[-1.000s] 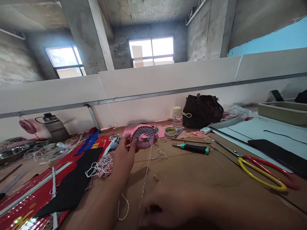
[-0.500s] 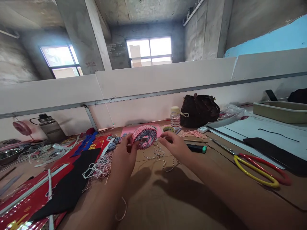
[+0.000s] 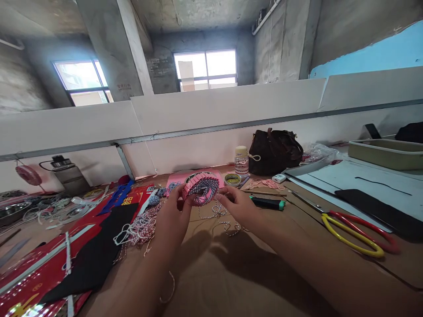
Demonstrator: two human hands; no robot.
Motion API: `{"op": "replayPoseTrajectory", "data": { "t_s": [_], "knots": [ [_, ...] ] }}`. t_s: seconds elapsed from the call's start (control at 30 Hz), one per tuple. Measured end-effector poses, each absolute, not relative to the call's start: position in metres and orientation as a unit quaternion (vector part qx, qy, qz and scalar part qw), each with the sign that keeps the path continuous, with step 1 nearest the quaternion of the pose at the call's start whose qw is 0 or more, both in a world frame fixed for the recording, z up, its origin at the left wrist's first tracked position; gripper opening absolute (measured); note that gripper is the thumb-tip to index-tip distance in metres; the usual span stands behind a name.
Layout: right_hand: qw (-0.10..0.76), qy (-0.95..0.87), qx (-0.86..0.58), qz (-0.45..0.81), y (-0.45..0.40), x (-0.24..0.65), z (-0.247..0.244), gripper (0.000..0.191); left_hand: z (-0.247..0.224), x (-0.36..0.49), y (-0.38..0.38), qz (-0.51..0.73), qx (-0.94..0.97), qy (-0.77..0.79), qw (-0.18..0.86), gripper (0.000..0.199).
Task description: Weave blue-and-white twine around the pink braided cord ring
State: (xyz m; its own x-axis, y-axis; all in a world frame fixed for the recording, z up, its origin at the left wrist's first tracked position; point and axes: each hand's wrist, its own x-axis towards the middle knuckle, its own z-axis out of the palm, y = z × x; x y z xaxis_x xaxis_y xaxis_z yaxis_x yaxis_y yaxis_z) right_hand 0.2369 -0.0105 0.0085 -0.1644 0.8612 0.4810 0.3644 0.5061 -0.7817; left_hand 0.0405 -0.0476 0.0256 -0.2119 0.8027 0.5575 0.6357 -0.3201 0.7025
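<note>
Above the middle of the table, my left hand (image 3: pixel 173 211) is closed on the left side of a ring wrapped in pink strip (image 3: pixel 198 181). Black-and-white braided cord (image 3: pixel 209 187) lines its near face and inside. At the ring's right edge my right hand (image 3: pixel 236 202) pinches with thumb and fingers, seemingly on the cord; the fingertips partly hide it. Loose patterned cord (image 3: pixel 216 212) trails below onto the brown tabletop (image 3: pixel 211 273). Left of my left hand lies a bundle of red-and-white cords (image 3: pixel 142 226).
Scissors with red and yellow handles (image 3: pixel 352 233) and a black-green cutter (image 3: pixel 267 203) lie to the right. Behind are a tape roll (image 3: pixel 232 179), a small bottle (image 3: pixel 241 162) and a dark bag (image 3: pixel 276 152). Black cloth (image 3: pixel 95 255) covers red packaging on the left.
My right hand has moved in to the ring's right edge, its fingers closer together. The ring has shifted slightly right and turned, showing more of its outer band.
</note>
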Motion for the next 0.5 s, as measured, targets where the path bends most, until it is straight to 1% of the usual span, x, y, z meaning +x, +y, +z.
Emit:
{"op": "replayPoseTrajectory", "data": {
  "t_s": [0.1, 0.17, 0.4, 0.5],
  "knots": [
    [0.519, -0.689, -0.421, 0.279, -0.007, 0.239, 0.009, 0.032, 0.026, 0.041, -0.049, 0.517, 0.631, 0.575, 0.072, 0.042],
    [0.534, -0.678, -0.417, 0.284, -0.005, 0.239, 0.007, 0.032, 0.028, 0.044, -0.052, 0.507, 0.637, 0.578, 0.066, 0.041],
    [0.537, -0.686, -0.413, 0.266, 0.0, 0.237, 0.0, 0.019, 0.031, 0.049, -0.056, 0.508, 0.635, 0.576, 0.078, 0.039],
    [0.524, -0.706, -0.408, 0.245, -0.006, 0.237, 0.003, 0.015, 0.029, 0.044, -0.051, 0.521, 0.623, 0.574, 0.106, 0.041]
  ]
}}
